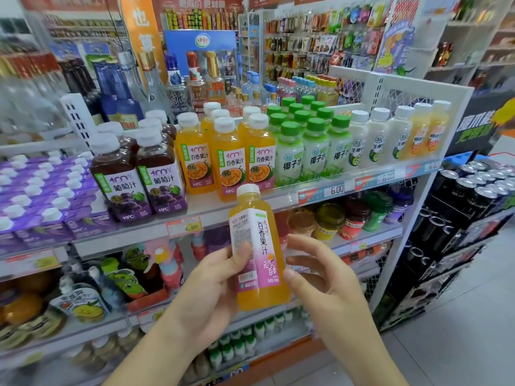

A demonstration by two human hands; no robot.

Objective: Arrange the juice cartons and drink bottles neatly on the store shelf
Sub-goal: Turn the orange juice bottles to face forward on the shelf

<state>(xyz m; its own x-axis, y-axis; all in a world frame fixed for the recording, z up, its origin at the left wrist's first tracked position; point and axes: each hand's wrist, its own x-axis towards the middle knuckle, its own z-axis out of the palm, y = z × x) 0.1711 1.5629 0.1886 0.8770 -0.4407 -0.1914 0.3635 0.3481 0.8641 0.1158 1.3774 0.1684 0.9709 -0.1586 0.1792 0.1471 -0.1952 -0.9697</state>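
An orange juice bottle (257, 254) with a white cap is held upright in front of the shelf (245, 210), below its front lip. It is gripped by the left hand (211, 285), whose fingers are curled round the label. The right hand (315, 277) is kept just beside it with loosely spread fingers; contact at the thumb cannot be told for certain.

A slip is judged possible, since the smooth body is pinched mostly from one side. If the bottle were lifted carelessly, its cap could be caught under the price rail (320, 195).

Behind the rail, the orange bottles (227, 160) are packed tightly between the grape juice bottles (139, 179) and the green-capped bottles (303, 146). Little open room is seen at the front edge, so neighbours could be toppled by a forced insertion. The purple cartons (41, 201) stand farther left.
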